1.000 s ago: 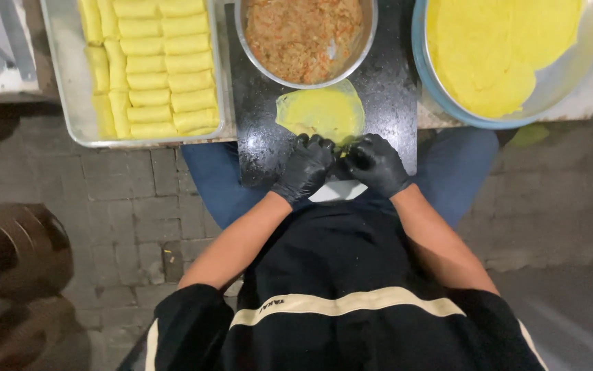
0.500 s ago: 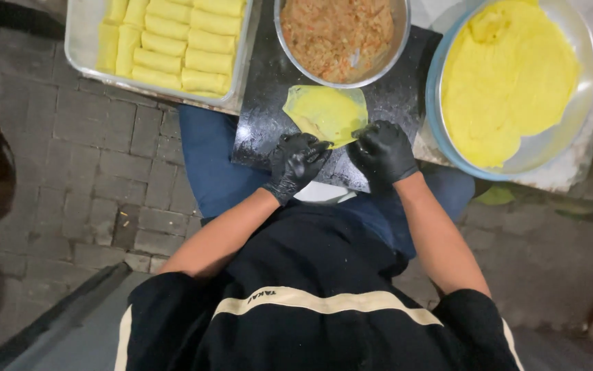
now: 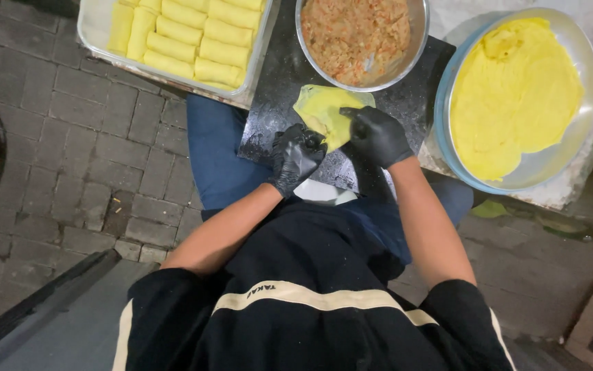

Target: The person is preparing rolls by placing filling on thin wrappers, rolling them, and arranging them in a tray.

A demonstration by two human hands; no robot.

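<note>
Gripping yellow wrapper (image 3: 324, 110) (long axis seemingly diagonal): left hand (image 3: 296, 154), right hand (image 3: 373, 134).

Both gloved hands sit close together on the dark board (image 3: 276, 103), the left hand (image 3: 296, 156) and the right hand (image 3: 375, 135) pressed onto the yellow wrapper (image 3: 324, 110), so no gap shows between them. Straight ahead the metal bowl of filling (image 3: 356, 38) stands just beyond the wrapper and blocks the forward way. To the left, the tray of rolled pieces (image 3: 180, 38) overlaps the board's corner; a bare strip of board lies between tray and bowl. To the right, the big round tray of yellow sheets (image 3: 516, 96) crowds the board's edge, with only a narrow dark strip beside the right hand
</note>
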